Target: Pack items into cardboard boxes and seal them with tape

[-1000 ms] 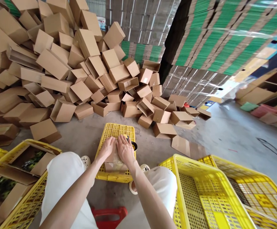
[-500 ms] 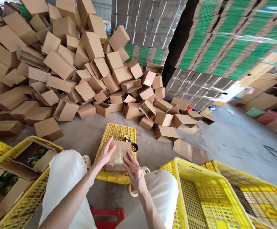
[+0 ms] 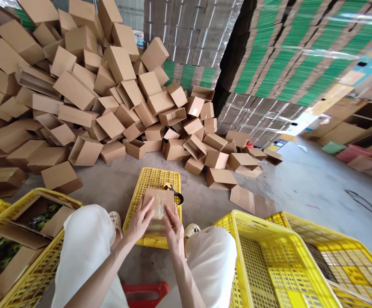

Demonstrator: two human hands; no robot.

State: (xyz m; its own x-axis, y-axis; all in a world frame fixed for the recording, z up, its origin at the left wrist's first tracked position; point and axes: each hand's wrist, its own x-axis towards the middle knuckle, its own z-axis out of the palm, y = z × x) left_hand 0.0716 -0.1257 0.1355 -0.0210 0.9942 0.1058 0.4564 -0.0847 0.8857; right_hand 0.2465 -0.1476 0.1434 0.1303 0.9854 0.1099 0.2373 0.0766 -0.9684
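A small closed cardboard box (image 3: 158,197) lies on an upturned yellow crate (image 3: 160,174) between my knees. Clear tape runs across the middle of its top. My left hand (image 3: 140,219) grips its left side, fingers reaching onto the top. On the right side, my right hand (image 3: 174,226) holds it, with fingertips near the taped seam. Just beyond the box's right far corner sits a black and yellow tape dispenser (image 3: 175,195), partly hidden by the box.
A large heap of cardboard boxes (image 3: 109,124) fills the far left and centre. Yellow crates stand at both sides: the left crate (image 3: 72,199) holds open boxes with dark green contents; the right crate (image 3: 237,239) shows its bare inside. A red stool (image 3: 146,288) is below me.
My left hand has slid nearer, down the box's left side. My right hand has moved from the taped top toward the right side. The view has shifted slightly.
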